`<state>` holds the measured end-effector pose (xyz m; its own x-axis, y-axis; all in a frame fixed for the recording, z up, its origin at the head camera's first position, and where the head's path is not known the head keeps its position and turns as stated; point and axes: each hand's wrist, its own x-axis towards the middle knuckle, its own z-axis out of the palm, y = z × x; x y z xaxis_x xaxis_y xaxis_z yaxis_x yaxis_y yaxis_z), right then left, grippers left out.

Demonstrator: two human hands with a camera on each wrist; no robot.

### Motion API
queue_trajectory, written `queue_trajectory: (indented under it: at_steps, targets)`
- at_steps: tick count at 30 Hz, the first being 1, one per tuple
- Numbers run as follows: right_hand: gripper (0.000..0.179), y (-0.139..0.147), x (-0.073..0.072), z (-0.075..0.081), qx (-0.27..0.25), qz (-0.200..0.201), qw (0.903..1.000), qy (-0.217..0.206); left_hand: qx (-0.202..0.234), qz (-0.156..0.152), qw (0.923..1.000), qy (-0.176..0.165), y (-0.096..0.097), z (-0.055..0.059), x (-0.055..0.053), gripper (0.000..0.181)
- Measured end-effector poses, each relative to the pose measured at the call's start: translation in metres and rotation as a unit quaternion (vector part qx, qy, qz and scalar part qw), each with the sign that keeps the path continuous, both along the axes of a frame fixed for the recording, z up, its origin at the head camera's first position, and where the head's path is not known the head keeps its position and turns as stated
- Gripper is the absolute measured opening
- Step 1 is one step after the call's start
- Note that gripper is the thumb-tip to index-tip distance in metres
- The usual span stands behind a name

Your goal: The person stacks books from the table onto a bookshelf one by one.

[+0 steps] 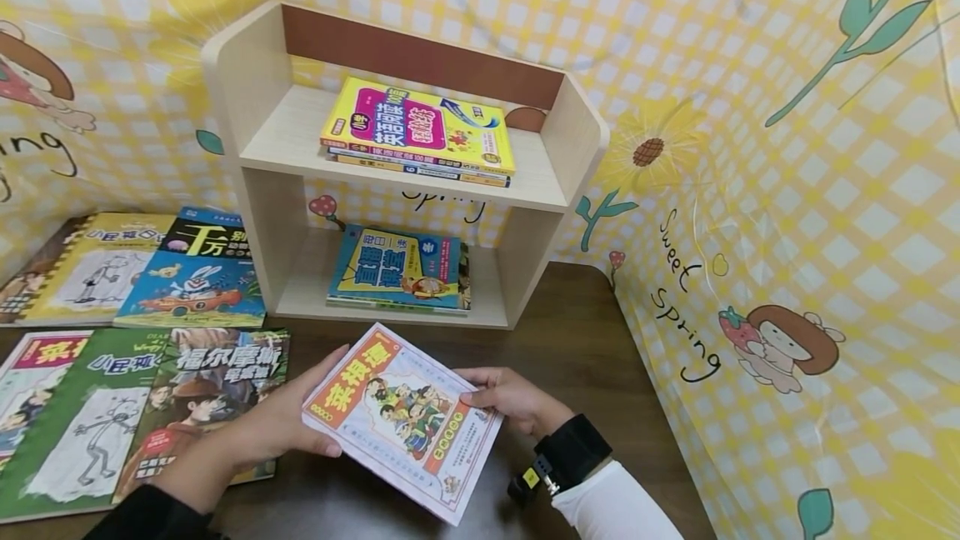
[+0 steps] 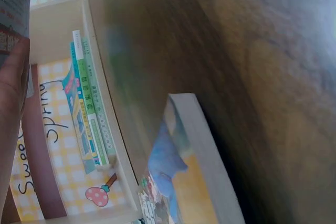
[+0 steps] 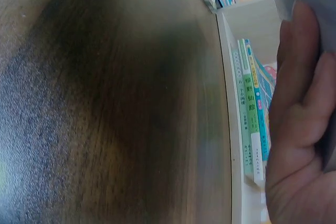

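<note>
Tilted above the table in front of the shelf is a white-and-orange book [image 1: 408, 423] with a cartoon group of people on its cover. My left hand [image 1: 288, 419] holds its left edge, the thumb near the lower left side. On the opposite edge my right hand [image 1: 517, 398] pinches the book, with the thumb on the cover and fingers underneath. The left wrist view has part of the left hand [image 2: 13, 87] against the book at the image edge. Curled fingers of the right hand [image 3: 304, 108] lie under the book in the right wrist view.
A pale wooden two-tier shelf [image 1: 255, 232] stands behind the book. Its top tier bears a yellow-topped book stack [image 1: 420, 127], its lower tier a blue-topped stack [image 1: 401, 265]. Several books lie to the left, including a green one [image 1: 97, 432]. Patterned cloth [image 1: 750, 190] borders the dark table [image 1: 600, 357].
</note>
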<state>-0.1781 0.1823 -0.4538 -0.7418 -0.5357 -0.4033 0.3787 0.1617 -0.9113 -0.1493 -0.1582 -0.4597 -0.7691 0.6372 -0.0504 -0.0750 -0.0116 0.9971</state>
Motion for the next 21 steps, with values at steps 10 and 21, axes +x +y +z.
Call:
queue_trajectory:
  at_steps: [10,21]
  targets:
    - [0.045,-0.004,0.002,0.002,0.018,-0.166,0.9858,0.017,-0.041,0.074,0.9959,0.031,0.007,0.004,0.005,0.114]
    - [0.058,-0.022,0.015,0.011,-0.05,-0.283,0.9567,0.045,-0.01,0.157,0.9869,0.036,0.019,0.014,0.016,0.114]
